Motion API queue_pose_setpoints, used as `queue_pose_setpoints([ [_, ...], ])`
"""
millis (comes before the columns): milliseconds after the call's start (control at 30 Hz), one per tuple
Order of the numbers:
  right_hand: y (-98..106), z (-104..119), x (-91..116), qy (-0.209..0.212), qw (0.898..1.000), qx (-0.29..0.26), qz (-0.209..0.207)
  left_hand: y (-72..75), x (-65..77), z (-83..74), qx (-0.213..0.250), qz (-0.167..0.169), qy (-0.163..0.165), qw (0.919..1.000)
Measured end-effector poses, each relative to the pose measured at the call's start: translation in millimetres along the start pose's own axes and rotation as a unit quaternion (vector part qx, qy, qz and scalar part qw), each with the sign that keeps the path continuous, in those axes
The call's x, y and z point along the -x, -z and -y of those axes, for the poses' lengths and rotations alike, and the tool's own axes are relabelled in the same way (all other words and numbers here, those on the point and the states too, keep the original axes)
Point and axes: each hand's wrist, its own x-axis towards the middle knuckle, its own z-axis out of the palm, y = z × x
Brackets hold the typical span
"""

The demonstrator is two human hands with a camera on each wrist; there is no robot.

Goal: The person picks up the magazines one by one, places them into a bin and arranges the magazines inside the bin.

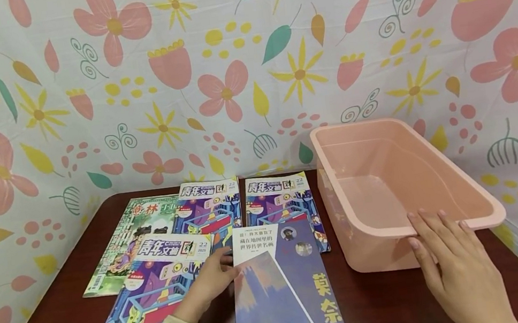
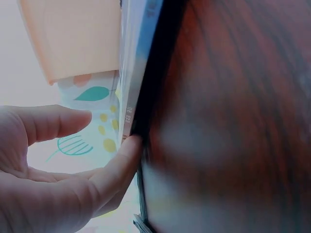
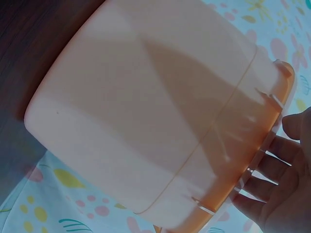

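In the head view, my left hand (image 1: 213,281) is at the left edge of a blue-purple art book (image 1: 296,270) with yellow characters on its cover. The left wrist view shows a fingertip touching the lower edge of the book's spine (image 2: 130,104), while the thumb (image 2: 73,120) stands apart from it. My right hand (image 1: 461,263) rests on the near rim of a pink plastic bin (image 1: 381,251), fingers laid out over it. From the right wrist, those fingers (image 3: 272,170) meet the bin's rim, beside its smooth outer wall (image 3: 121,107).
Left of the book lies a purple magazine (image 1: 158,292), partly over a green magazine (image 1: 107,271). Two more purple magazines (image 1: 207,211) (image 1: 279,202) lie behind. All rest on a dark wooden table (image 1: 378,303). A flower-patterned cloth (image 1: 248,76) hangs behind it.
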Motion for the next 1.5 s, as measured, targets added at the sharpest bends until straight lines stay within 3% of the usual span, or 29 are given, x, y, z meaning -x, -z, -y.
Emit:
queue_pose_setpoints([
  [433,-2.5,-0.2,0.7,0.002,1.000,-0.007,-0.009,5.9,-0.8,3.7,0.066,0.011,0.041,0.9970],
  [633,-2.8,0.7,-0.2,0.006,1.000,-0.011,-0.015,6.0,-0.2,5.4,0.151,0.062,0.061,0.9847],
  [900,-3.2,0.8,-0.4,0.011,1.000,-0.010,-0.022,7.0,0.1,6.6,0.204,0.109,0.056,0.9712],
  [1267,-2.3,0.4,0.3,0.008,1.000,-0.014,-0.019,5.1,2.5,5.2,0.214,0.144,0.081,0.9627],
  [1500,-2.4,1.2,0.0,0.008,1.000,-0.012,-0.021,1.7,3.5,4.5,0.206,0.137,0.084,0.9653],
])
